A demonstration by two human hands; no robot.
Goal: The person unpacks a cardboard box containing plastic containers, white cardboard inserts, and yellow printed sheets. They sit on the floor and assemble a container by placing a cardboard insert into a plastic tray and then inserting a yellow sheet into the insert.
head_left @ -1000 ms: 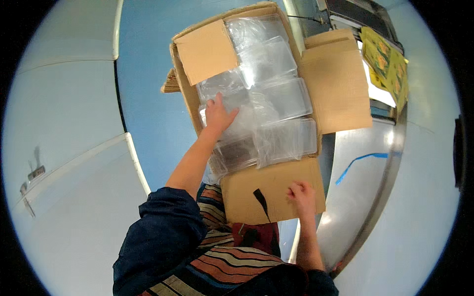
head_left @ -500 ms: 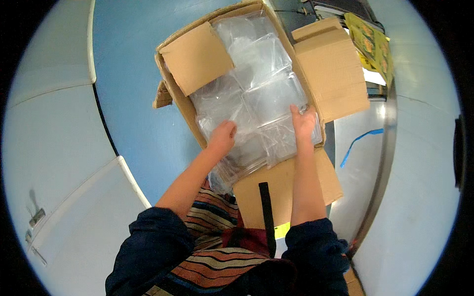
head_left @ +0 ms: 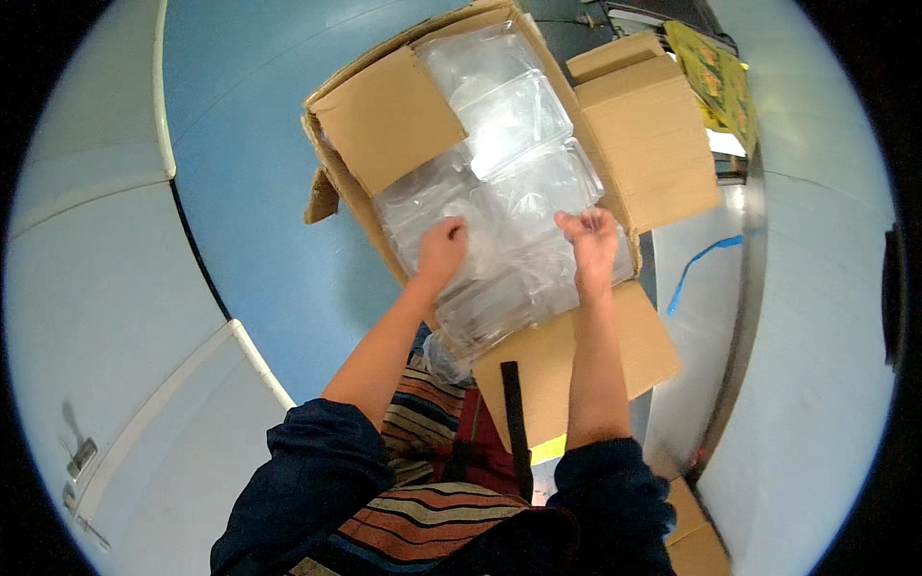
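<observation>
Clear tubs (head_left: pixel 538 187) were packed inside a carton (head_left: pixel 348 192), its near flap (head_left: pixel 549 379) folded outward, seemingly for easier reach, as the left hand (head_left: pixel 444 252) was held curled, any grip on film (head_left: pixel 480 264) unclear, and the right hand (head_left: pixel 592 248) open-fingered.

Reaches into an open cardboard box (head_left: pixel 357 192) with left hand (head_left: pixel 444 248) curled and right hand (head_left: pixel 592 240) half-spread, over clear plastic containers (head_left: pixel 519 120); perhaps pinches crinkled film (head_left: pixel 555 261), too blurred to tell.
</observation>
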